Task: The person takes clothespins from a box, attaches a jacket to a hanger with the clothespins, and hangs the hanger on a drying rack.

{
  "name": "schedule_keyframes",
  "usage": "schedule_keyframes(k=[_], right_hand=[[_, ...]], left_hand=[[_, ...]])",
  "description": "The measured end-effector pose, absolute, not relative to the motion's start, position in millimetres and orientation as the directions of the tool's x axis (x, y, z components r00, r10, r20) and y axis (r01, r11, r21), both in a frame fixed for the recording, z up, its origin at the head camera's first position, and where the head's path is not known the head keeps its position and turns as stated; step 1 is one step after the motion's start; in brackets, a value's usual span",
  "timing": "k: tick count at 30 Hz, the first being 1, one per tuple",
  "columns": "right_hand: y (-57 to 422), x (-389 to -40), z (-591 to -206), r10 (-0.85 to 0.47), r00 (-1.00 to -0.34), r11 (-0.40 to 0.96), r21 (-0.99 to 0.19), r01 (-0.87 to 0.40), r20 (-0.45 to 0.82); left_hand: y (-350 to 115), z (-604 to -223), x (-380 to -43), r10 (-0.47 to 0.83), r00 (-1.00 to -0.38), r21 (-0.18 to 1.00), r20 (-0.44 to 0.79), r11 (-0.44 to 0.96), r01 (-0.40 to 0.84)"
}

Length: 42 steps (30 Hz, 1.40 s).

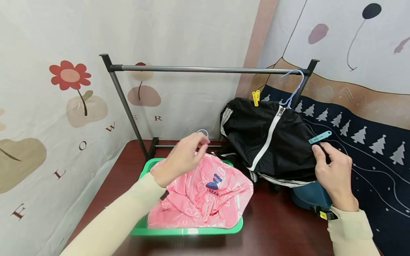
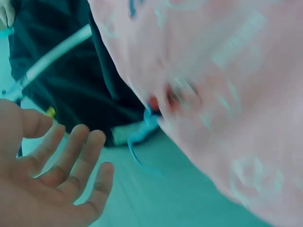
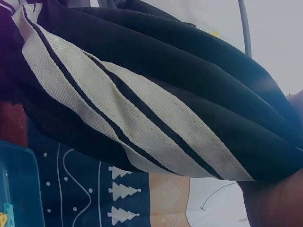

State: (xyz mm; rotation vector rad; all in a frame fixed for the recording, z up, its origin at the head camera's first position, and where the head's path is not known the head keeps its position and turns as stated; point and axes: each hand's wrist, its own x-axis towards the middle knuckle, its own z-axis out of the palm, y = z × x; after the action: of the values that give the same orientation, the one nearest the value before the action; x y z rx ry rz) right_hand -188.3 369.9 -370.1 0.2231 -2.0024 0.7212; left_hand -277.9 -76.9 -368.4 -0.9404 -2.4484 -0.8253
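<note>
A black jacket (image 1: pixel 269 135) with a white zipper strip hangs on a blue hanger (image 1: pixel 298 87), whose hook is over the rail's right end. My right hand (image 1: pixel 334 169) pinches the jacket's right edge, just below a light-blue clothespin (image 1: pixel 320 137). A yellow clothespin (image 1: pixel 256 97) sits on the other shoulder. My left hand (image 1: pixel 182 156) is above a pink jacket (image 1: pixel 208 199) with a blue bear print, its fingers loosely bent around nothing. Beside that hand, a blue hanger hook (image 2: pixel 142 156) sticks out of the pink jacket's neck.
A green basket (image 1: pixel 189 232) under the pink jacket stands on the dark red table (image 1: pixel 266 220). Behind it rises a metal rack with a horizontal rail (image 1: pixel 198 69). A dark-blue bin (image 1: pixel 307 195), partly behind the black jacket, holds clothespins (image 3: pixel 8 215).
</note>
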Motion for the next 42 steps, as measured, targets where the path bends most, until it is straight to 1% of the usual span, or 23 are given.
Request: schedule_keyframes(k=[4, 10, 15, 23, 34, 39, 42], right_hand=[[370, -188, -371, 0.129, -0.533, 0.807, -0.401, -0.433, 0.836], [369, -189, -371, 0.127, -0.539, 0.805, -0.404, -0.434, 0.833], [370, -190, -372, 0.123, -0.546, 0.8, -0.408, -0.44, 0.829], [371, -191, -374, 0.108, -0.538, 0.801, -0.394, -0.451, 0.836], [371, -193, -376, 0.101, -0.541, 0.8, -0.392, -0.455, 0.835], [369, -193, -376, 0.096, -0.547, 0.8, -0.391, -0.454, 0.831], [369, -192, -377, 0.096, -0.549, 0.802, -0.391, -0.452, 0.831]], left_hand=[[-110, -363, -281, 0.405, -0.711, 0.382, 0.575, 0.636, 0.671], [-148, -362, -285, 0.319, -0.744, 0.406, 0.587, 0.68, 0.611], [-168, -364, -288, 0.262, -0.746, 0.422, 0.612, 0.69, 0.588], [-193, -368, -296, 0.186, -0.739, 0.426, 0.648, 0.716, 0.553], [-221, -366, -310, 0.07, -0.69, 0.432, 0.72, 0.733, 0.525], [-233, -369, -320, -0.021, -0.656, 0.458, 0.754, 0.734, 0.502], [-240, -369, -327, -0.096, -0.64, 0.495, 0.762, 0.722, 0.482]])
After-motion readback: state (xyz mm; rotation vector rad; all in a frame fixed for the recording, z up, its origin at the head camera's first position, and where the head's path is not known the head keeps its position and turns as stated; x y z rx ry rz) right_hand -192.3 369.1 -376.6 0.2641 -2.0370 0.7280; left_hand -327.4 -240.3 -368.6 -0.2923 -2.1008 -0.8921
